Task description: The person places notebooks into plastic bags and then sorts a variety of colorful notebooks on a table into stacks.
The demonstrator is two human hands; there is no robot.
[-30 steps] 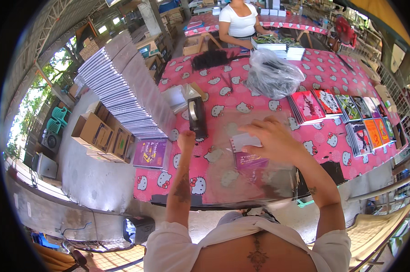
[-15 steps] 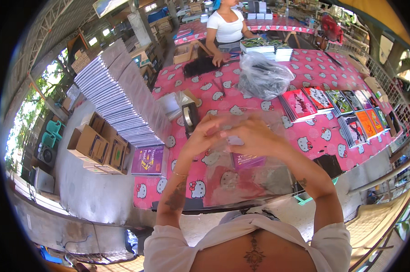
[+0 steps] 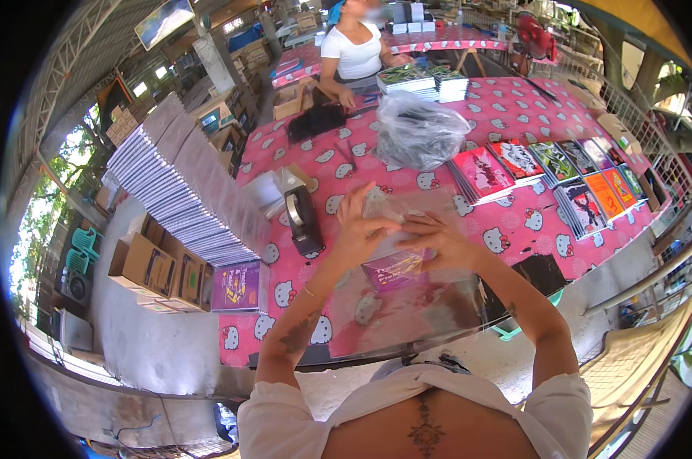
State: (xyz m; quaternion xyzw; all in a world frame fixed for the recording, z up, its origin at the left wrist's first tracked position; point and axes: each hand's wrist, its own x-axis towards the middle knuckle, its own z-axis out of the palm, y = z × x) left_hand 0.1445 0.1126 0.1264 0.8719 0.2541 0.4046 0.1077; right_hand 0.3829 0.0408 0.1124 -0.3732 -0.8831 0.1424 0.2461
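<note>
Close together over the pink tablecloth, my left hand (image 3: 361,229) and my right hand (image 3: 447,241) almost meet at the fingertips. Both pinch thin clear plastic wrap (image 3: 419,200), though its edges are hard to make out. Some left fingers stand up away from the pinch. Beneath my hands lies a purple book (image 3: 388,275), partly hidden by the fingers and seen through the plastic. A worn clear sheet (image 3: 415,310) covers the table's near edge. Left of my left hand stands a black tape dispenser (image 3: 302,223).
A tall stack of wrapped books (image 3: 181,191) rises at left, beside cardboard boxes (image 3: 159,268). A bulky clear plastic bag (image 3: 421,131) sits ahead. Colourful book piles (image 3: 480,172) line the right. Across the table, a person in white (image 3: 354,53) rests a hand near a dark furry-looking item (image 3: 315,122).
My fingertips have come together on the plastic, and the left fingers now point upward. More of the purple book shows. The view has shifted slightly, moving the table leftward in the picture.
</note>
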